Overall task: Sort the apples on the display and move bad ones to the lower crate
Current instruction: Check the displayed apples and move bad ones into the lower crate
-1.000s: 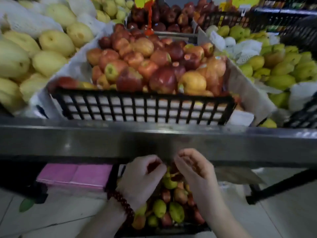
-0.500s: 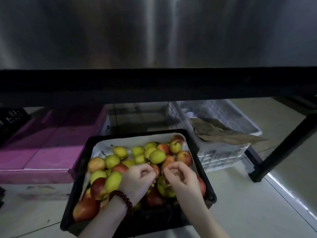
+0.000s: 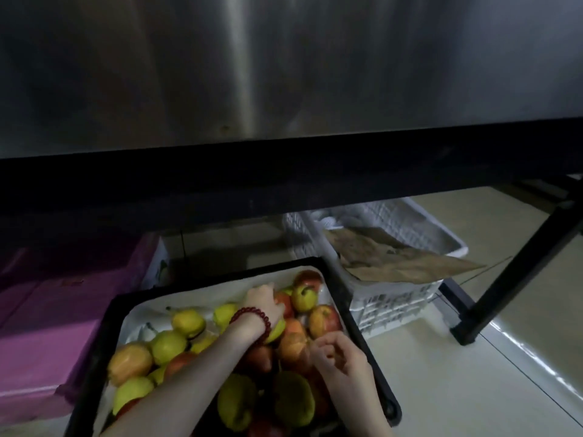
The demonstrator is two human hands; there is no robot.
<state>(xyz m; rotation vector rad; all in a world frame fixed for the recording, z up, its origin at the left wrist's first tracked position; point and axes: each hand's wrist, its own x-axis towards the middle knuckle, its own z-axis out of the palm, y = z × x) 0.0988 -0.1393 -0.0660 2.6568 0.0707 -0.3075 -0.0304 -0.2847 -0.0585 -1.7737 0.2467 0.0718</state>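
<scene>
Apples (image 3: 164, 345) fill the lower crate (image 3: 389, 408), a black tray on the floor under the metal display stand (image 3: 284, 74), lined with white paper (image 3: 138, 320). Mix of yellow-green and red fruit, heaped mostly in the near and right parts; bare liner shows at the far left corner. Left hand (image 3: 265, 302) reaches across to the far side of the crate, palm down on the pile, fingers curved over a red apple (image 3: 284, 302) next to a yellow-green one (image 3: 303, 298) (touching it for sure, but cannot tell whether it actually grips). Red bead bracelet (image 3: 252, 320) on that wrist. Right hand (image 3: 344, 357) hovers over the right side of the crate near the rim, fingers loosely curled inward, thumb and fingertips close together; nothing visible between them, cannot tell if it pinches anything small. White plastic basket (image 3: 394, 298) sits just beside the crate on the right, with brown paper (image 3: 394, 260) lying over it. Purple box (image 3: 38, 326) to the left of the crate. Black stand leg (image 3: 504, 279) on the right, on pale floor tiles. Frame is dim and a bit blurred.
</scene>
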